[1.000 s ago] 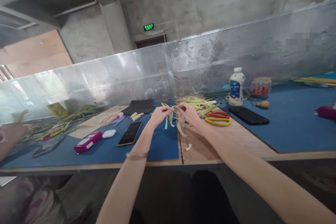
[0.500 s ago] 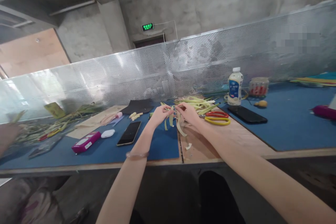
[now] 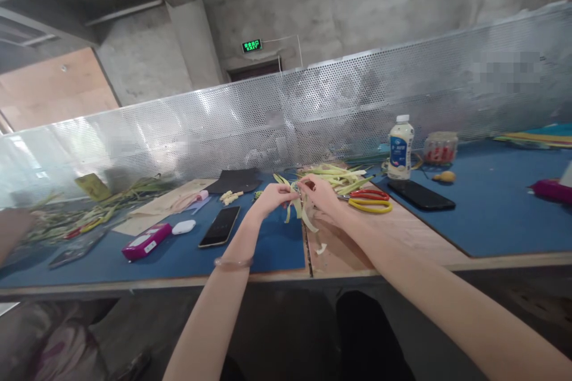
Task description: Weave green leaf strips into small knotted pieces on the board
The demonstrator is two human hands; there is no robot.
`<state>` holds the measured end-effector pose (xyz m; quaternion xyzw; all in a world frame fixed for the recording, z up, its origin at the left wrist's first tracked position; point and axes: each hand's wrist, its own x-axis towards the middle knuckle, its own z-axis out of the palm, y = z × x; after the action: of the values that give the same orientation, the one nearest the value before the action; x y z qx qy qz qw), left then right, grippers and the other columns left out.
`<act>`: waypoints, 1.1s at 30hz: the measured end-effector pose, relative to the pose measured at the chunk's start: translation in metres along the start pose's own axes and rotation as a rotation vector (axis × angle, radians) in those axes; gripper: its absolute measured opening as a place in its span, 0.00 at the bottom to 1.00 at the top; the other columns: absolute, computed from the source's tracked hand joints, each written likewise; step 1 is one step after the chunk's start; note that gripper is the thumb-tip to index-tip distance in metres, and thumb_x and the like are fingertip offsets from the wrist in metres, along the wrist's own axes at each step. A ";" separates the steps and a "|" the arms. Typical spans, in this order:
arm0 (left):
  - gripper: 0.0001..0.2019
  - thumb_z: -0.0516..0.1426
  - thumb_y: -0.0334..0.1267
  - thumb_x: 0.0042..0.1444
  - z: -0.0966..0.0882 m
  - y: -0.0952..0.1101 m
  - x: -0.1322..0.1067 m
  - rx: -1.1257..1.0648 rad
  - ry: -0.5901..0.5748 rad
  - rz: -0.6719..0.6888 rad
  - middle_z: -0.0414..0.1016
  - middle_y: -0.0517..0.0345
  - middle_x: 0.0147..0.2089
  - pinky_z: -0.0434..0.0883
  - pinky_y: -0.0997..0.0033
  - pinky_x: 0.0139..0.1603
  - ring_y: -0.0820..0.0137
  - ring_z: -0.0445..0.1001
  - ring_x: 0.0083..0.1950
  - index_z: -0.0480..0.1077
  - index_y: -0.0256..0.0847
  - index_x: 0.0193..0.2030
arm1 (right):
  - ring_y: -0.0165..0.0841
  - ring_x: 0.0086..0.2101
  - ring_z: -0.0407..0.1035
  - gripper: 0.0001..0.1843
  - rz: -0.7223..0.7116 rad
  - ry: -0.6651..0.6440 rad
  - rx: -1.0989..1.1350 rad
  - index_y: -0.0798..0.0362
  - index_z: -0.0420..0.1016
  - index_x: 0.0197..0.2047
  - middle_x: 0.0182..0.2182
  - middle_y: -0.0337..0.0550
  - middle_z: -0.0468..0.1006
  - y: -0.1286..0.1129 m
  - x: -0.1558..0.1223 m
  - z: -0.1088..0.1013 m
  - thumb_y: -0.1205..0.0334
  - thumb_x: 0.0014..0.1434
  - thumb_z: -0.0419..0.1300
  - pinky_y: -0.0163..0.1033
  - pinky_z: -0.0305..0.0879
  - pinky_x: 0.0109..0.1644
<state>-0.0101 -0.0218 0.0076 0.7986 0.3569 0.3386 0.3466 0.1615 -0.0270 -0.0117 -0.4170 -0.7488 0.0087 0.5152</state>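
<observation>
My left hand (image 3: 273,199) and my right hand (image 3: 318,191) meet over the seam between the blue mat and the bare wooden board. Both have their fingers pinched on pale green leaf strips (image 3: 309,220), whose loose ends hang and curl below the fingers. The exact point of grip is small and partly covered by the fingertips. Just behind and right of my right hand lies a heap of similar leaf strips (image 3: 344,176). Close to my right wrist rest scissors (image 3: 370,201) with one red and one yellow handle. A small white scrap (image 3: 321,248) is on the board.
Left of me are a phone (image 3: 220,226), a white case (image 3: 184,227) and a magenta device (image 3: 146,242). To the right stand a bottle (image 3: 400,149) and a jar (image 3: 440,149), with a black phone (image 3: 422,194) before them. Another person's hand (image 3: 14,229) shows at far left.
My left hand has shifted slightly right and down along the strips, its fingers now straighter. A strip end now shows behind it. My right hand stays nearly in place.
</observation>
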 end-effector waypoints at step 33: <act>0.13 0.52 0.39 0.56 0.006 -0.003 0.005 0.007 0.215 -0.142 0.69 0.53 0.44 0.70 0.64 0.38 0.69 0.71 0.39 0.65 0.35 0.46 | 0.34 0.38 0.68 0.18 -0.092 -0.083 0.103 0.54 0.62 0.51 0.43 0.45 0.69 -0.007 -0.008 0.007 0.57 0.58 0.54 0.45 0.65 0.40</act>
<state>-0.0034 -0.0181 0.0034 0.7316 0.4487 0.3957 0.3268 0.1530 -0.0335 -0.0176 -0.3544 -0.7863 0.0407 0.5045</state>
